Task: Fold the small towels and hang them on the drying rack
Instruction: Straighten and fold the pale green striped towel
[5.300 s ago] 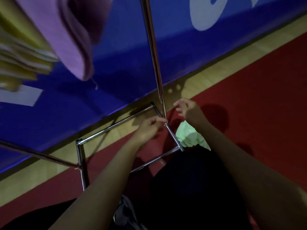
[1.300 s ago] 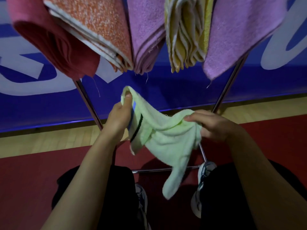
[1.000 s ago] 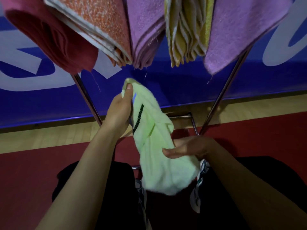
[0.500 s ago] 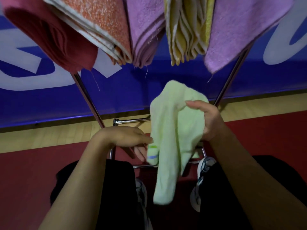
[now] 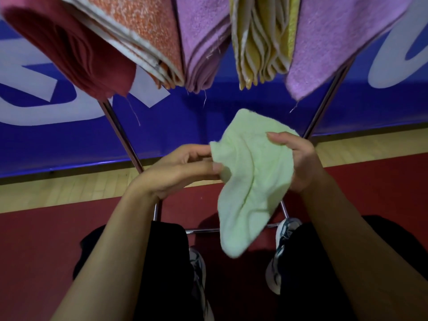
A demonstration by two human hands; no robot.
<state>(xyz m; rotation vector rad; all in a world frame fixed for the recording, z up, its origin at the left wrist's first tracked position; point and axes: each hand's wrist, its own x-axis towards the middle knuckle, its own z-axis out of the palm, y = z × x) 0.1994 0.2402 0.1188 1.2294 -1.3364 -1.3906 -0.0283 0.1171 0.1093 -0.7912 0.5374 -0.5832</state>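
Note:
A small pale green towel [image 5: 250, 181] hangs crumpled between both hands, below the rack's hung towels. My left hand [image 5: 178, 170] pinches its left edge with thumb and fingers. My right hand [image 5: 296, 163] grips its right side from behind, thumb over the top. The towel's lower end droops toward my feet. Above, folded towels hang on the drying rack: a dark red towel [image 5: 76, 52], an orange speckled towel [image 5: 141, 38], a purple towel [image 5: 203, 42], a yellow striped towel [image 5: 261, 40] and another purple towel [image 5: 335, 42].
The rack's chrome legs [image 5: 120, 135] slant down to a base bar [image 5: 201, 230] by my shoes [image 5: 281, 246]. Behind stands a blue banner wall [image 5: 69, 140] with white letters. The floor is red mat [image 5: 34, 246] with a wooden strip [image 5: 58, 191].
My left hand has risen from the towel's lower edge to pinch its upper left edge. The towel is now spread a little wider between both hands.

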